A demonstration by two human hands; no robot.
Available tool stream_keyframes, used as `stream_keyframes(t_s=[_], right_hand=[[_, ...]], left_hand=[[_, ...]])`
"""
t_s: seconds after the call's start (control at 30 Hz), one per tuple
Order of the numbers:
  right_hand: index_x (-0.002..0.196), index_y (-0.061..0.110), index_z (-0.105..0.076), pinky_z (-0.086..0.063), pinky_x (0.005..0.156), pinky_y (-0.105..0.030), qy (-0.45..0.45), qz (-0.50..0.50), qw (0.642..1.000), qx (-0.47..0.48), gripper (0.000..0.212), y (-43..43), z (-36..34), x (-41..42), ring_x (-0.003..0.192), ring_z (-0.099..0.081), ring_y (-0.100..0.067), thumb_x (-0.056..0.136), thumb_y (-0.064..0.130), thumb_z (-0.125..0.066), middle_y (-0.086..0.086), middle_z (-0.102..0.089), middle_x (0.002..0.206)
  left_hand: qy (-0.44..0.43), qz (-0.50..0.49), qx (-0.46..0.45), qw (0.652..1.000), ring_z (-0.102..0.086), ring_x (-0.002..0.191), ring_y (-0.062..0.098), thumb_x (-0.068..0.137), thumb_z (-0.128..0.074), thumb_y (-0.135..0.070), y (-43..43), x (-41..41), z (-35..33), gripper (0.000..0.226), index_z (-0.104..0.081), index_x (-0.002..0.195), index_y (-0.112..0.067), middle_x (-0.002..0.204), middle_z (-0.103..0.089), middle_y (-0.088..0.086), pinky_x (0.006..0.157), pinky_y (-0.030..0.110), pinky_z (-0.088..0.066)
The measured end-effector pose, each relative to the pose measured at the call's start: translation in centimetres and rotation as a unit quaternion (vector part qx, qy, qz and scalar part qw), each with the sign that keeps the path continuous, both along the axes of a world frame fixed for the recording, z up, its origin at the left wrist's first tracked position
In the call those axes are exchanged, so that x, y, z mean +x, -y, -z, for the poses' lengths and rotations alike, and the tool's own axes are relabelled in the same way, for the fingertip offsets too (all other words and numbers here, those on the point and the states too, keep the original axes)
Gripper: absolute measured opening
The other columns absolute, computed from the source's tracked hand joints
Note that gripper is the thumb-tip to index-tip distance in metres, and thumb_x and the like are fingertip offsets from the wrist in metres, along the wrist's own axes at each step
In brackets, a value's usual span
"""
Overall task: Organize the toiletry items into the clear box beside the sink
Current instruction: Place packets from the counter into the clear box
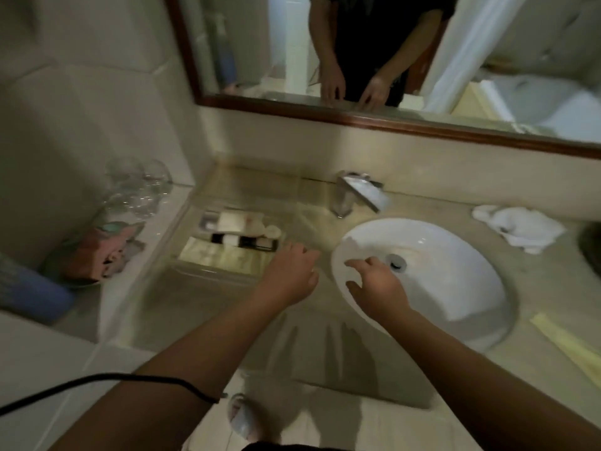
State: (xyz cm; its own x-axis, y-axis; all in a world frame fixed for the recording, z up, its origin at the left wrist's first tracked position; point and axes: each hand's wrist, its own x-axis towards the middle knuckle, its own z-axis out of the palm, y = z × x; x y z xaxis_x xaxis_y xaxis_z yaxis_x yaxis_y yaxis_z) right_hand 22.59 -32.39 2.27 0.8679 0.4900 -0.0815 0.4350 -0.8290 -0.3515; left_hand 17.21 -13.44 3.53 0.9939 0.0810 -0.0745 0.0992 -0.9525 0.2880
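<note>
Looking down, I find the clear box (211,273) on the counter (422,196) just left of the sink (455,288), toiletry items (240,229) lying in its far half. My left hand (289,271) hovers by the box's right end, relaxed and empty. My right hand (377,284) hangs over the basin, fingers loosely spread, holding nothing. I judge I'm between placements. The next move calls for finding a loose item to grasp.

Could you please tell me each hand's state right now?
Left hand: open, empty, by the clear plastic box.
Right hand: open, empty, over the white round sink.
</note>
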Motion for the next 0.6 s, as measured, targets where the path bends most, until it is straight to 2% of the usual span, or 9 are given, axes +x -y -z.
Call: stream_keyframes(t_s=[0.1, 0.37, 0.6], right_hand=[[0.134, 0.029, -0.052, -0.046, 0.094, -0.037, -0.002, 0.057, 0.998, 0.009, 0.046, 8.5, -0.2, -0.2, 0.115, -0.053, -0.026, 0.090, 0.034, -0.060, -0.006, -0.056, 0.128], [0.133, 0.029, -0.054, -0.047, 0.090, -0.034, -0.015, 0.210, 0.978, -0.005, 0.048, 29.6, -0.8, -2.0, 0.111, -0.057, -0.027, 0.086, 0.034, -0.062, -0.009, -0.058, 0.122], [0.131, 0.025, -0.055, -0.048, 0.089, -0.038, -0.034, 0.315, 0.948, -0.017, 0.047, 40.5, -0.2, -1.7, 0.111, -0.056, -0.031, 0.085, 0.034, -0.061, -0.011, -0.057, 0.120]], left_hand=[[-0.013, 0.028, -0.027, 0.999, -0.049, 0.113, 0.030, 0.087, -0.049, -0.033, 8.2, 1.2, 0.2, 0.047, -0.046, 0.132, -0.021, 0.122, -0.054, 0.010, 0.092, 0.042, -0.046], [-0.035, 0.177, -0.059, 0.982, -0.046, 0.118, 0.033, 0.087, -0.049, -0.031, 29.2, 4.6, -0.1, 0.050, -0.043, 0.136, -0.019, 0.128, -0.050, 0.013, 0.095, 0.043, -0.045], [-0.056, 0.273, -0.058, 0.959, -0.047, 0.119, 0.031, 0.085, -0.050, -0.028, 40.3, 9.5, 0.8, 0.048, -0.047, 0.132, -0.021, 0.128, -0.051, 0.011, 0.098, 0.043, -0.046]])
